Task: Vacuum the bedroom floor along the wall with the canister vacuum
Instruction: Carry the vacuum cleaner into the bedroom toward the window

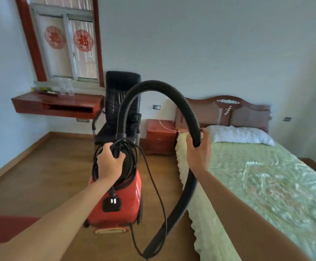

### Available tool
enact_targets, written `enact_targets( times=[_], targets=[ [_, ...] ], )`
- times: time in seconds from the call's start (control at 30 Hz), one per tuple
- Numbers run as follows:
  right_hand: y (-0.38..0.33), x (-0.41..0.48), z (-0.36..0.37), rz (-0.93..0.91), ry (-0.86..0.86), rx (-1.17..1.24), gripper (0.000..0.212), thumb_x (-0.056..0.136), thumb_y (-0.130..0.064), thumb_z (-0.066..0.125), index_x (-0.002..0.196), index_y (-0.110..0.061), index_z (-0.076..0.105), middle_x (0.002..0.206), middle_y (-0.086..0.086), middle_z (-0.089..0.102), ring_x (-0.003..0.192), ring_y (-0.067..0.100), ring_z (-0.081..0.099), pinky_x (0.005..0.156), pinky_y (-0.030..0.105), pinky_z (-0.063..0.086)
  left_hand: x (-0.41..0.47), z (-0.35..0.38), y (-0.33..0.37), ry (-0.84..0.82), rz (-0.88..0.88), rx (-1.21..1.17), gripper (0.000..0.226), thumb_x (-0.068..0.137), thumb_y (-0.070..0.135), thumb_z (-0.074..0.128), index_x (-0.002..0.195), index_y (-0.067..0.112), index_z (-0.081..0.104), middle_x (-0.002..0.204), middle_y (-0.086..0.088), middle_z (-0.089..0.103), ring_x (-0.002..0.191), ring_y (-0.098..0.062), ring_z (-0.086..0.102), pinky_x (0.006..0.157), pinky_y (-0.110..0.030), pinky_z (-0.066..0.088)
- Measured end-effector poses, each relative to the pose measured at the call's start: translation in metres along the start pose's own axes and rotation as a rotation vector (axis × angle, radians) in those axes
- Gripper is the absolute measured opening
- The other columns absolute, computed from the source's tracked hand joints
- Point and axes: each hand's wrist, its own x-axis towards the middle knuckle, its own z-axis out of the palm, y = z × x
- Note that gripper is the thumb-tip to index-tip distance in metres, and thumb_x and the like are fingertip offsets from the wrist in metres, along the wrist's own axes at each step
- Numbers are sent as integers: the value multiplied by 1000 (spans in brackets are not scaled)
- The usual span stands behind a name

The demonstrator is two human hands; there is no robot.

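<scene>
Nearest: your two bare forearms reach in from the bottom edge. A flat dark red mat (4,228) lies on the brown wooden plank floor (40,176) at lower left.

- The black ribbed flexible hose (153,85) ends low in the foreground in a flattened black mouth, beside the bed's edge. From there it rises past your right forearm, arches high and comes down into the top of the vacuum.
- The red plastic canister vacuum with black trim (119,200) sits centre frame, between the mat and the bed. You cannot tell whether it rests on the floor or hangs from your grip.
- A black three-pin plug (112,203) hangs against its red side. The thin black power cord (95,162) is looped round the top, with one long loop drooping toward the hose mouth.
- Left hand (110,161): fingers wrapped over the vacuum's black top handle, cord coils caught under them.
- Right hand (198,147): clasped round the hose partway along the arch's right leg.

Right side: a bed with a shiny pale green embroidered cover (266,185), a white pillow (240,136) and a carved reddish-brown headboard (247,113).

Farther back, along the wall: a small red bedside cabinet (160,136), a black padded office chair (123,102), a red wall-hung bench (59,105), and a red-framed window with two round red paper cut-outs (64,44).
</scene>
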Motion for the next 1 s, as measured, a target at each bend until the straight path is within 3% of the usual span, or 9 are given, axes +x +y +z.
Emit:
enact_targets(
  times=[0.17, 0.37, 0.47, 0.73, 0.9, 1.0],
  targets=[
    [11, 9, -65, 23, 191, -100, 30, 95, -39, 58, 120, -34, 42, 99, 0, 56, 83, 18, 58, 63, 33, 42, -3, 44, 39, -166, 66, -83, 36, 85, 8, 69, 118, 0, 59, 105, -16, 70, 103, -33, 64, 91, -39, 49],
    [29, 7, -161, 65, 413, -226, 36, 94, -41, 58, 125, -30, 44, 100, 2, 57, 83, 24, 59, 70, 42, 50, -31, 99, 99, -340, 179, -174, 36, 85, 6, 70, 118, -1, 60, 106, -19, 69, 101, -36, 65, 90, -39, 49],
    [32, 1, -214, 72, 528, -285, 33, 95, -38, 60, 123, -27, 46, 101, 1, 57, 84, 22, 57, 69, 39, 47, -55, 129, 134, -433, 222, -229, 35, 85, 7, 70, 117, -1, 60, 106, -19, 70, 101, -38, 65, 89, -40, 49],
    [53, -28, -363, 93, 790, -406, 35, 95, -36, 62, 124, -25, 47, 101, -1, 58, 86, 22, 59, 70, 40, 50, -159, 196, 235, -625, 328, -373, 32, 83, 4, 70, 112, -7, 60, 105, -22, 68, 100, -38, 62, 82, -28, 38],
    [71, -49, -465, 91, 908, -487, 35, 95, -34, 62, 125, -27, 45, 102, 2, 60, 83, 24, 62, 67, 42, 54, -242, 238, 296, -748, 347, -434, 35, 83, 7, 72, 114, -5, 60, 108, -21, 68, 103, -38, 62, 90, -38, 43],
    [82, -59, -526, 107, 954, -526, 35, 95, -33, 61, 125, -27, 44, 103, 1, 61, 84, 25, 63, 66, 44, 55, -294, 259, 331, -802, 361, -471, 35, 83, 8, 73, 114, -3, 61, 109, -20, 68, 105, -37, 62, 93, -36, 42]
  ],
)
